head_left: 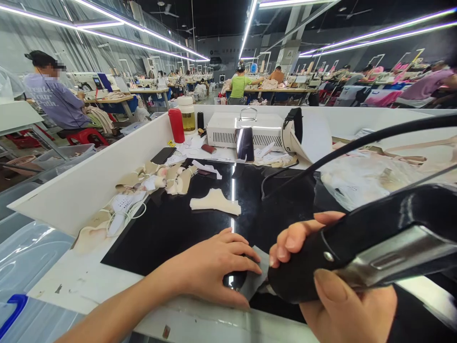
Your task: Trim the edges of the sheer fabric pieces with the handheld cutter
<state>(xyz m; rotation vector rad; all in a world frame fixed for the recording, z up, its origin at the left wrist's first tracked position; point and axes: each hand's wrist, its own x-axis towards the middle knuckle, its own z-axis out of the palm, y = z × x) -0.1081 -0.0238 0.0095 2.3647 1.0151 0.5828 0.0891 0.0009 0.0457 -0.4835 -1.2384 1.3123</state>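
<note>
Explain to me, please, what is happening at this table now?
A person grips a black tool with the right hand, its tip close to a small grey sheet; whether they touch is hard to tell. The left hand is spread low over the near part of the black board, at the edge of that sheet. Farther back on the board lies a cream piece. Beyond it, a phone leans against a white box.
</note>
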